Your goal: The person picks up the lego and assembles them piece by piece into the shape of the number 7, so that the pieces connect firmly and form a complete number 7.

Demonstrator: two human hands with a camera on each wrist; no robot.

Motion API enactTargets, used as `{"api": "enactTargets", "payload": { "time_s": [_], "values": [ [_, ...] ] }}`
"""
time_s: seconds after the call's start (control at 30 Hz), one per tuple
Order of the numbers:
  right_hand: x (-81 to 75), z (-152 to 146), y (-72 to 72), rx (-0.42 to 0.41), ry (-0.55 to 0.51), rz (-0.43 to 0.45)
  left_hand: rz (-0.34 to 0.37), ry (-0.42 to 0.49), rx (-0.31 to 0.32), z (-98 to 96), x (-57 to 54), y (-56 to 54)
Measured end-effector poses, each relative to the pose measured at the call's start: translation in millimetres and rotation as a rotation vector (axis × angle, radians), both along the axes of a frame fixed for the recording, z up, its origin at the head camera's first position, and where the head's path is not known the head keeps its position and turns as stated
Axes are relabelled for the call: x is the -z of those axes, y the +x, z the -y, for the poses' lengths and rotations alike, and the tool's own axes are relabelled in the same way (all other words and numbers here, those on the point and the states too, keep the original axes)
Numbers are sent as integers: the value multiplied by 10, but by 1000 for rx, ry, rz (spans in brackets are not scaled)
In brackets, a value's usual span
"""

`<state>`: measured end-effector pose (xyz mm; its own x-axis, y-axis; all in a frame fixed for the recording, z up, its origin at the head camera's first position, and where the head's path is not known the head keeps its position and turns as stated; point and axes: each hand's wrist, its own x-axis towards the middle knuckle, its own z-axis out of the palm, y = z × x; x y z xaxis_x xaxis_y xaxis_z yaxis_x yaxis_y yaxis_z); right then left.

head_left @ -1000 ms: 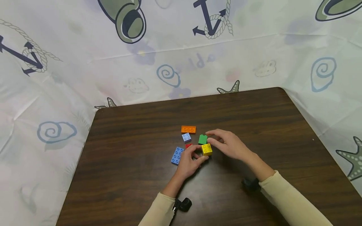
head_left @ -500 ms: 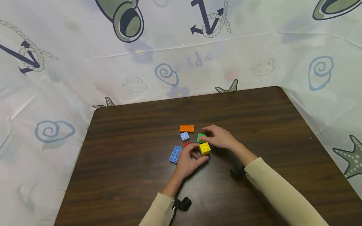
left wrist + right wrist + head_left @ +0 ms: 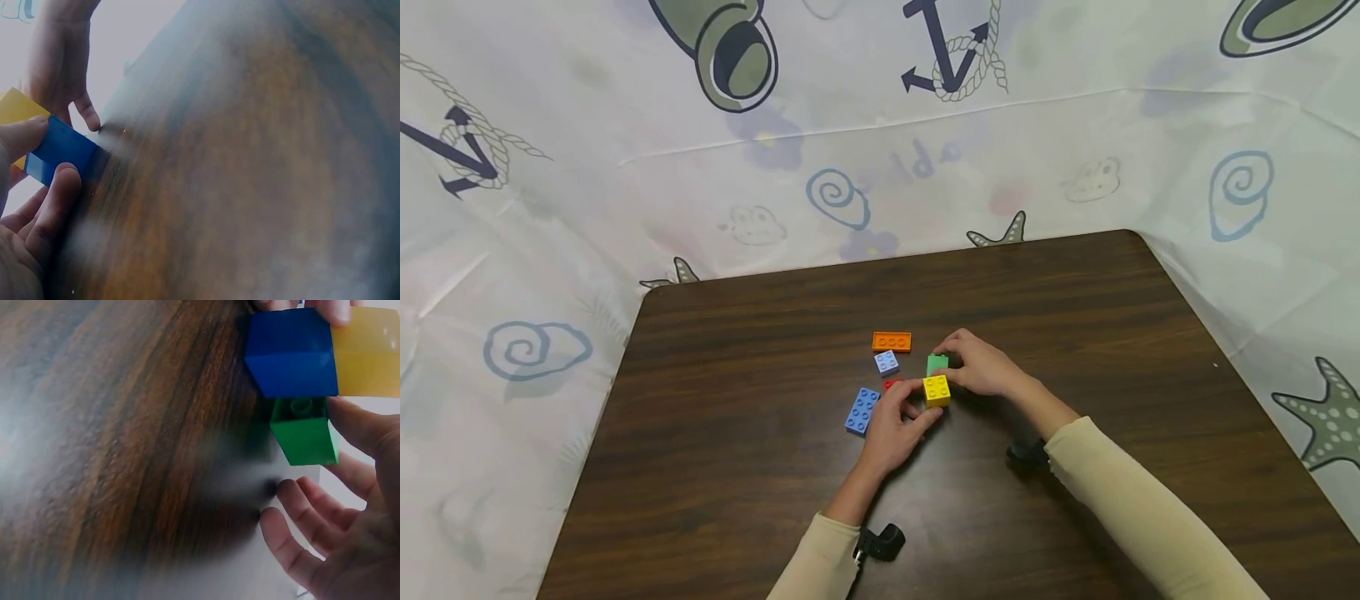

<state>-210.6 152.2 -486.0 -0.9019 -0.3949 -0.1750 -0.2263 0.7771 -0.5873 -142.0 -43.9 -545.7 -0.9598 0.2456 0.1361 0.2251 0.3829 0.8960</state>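
My left hand [image 3: 891, 429] grips a two-brick stack at the middle of the table. Its yellow toy brick [image 3: 936, 392] sits on top of a blue toy brick [image 3: 62, 150], which is hidden from the head view. Just beyond the stack, my right hand [image 3: 985, 365] pinches a green toy brick [image 3: 937, 363] between thumb and index finger. In the right wrist view the green brick [image 3: 306, 440] lies right beside the blue brick [image 3: 290, 356], and the other right fingers [image 3: 303, 512] are spread apart from it.
Left of the hands lie a blue eight-stud brick [image 3: 862, 412], a light blue brick [image 3: 886, 362] and an orange plate-like brick [image 3: 891, 342]. A red brick [image 3: 892, 384] is partly covered by the left hand. The brown table [image 3: 737, 350] meets a patterned cloth [image 3: 700, 183] at its far edge.
My right hand has come in from the right and taken hold of the green brick, which has shifted slightly. The left hand has turned the yellow-and-blue stack a little.
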Motion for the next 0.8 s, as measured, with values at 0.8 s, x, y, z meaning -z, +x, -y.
{"api": "enactTargets", "payload": {
  "time_s": [0.8],
  "values": [
    [-335,-315,141,60,-327,-115,17,127,54,3,-13,22]
  ]
}}
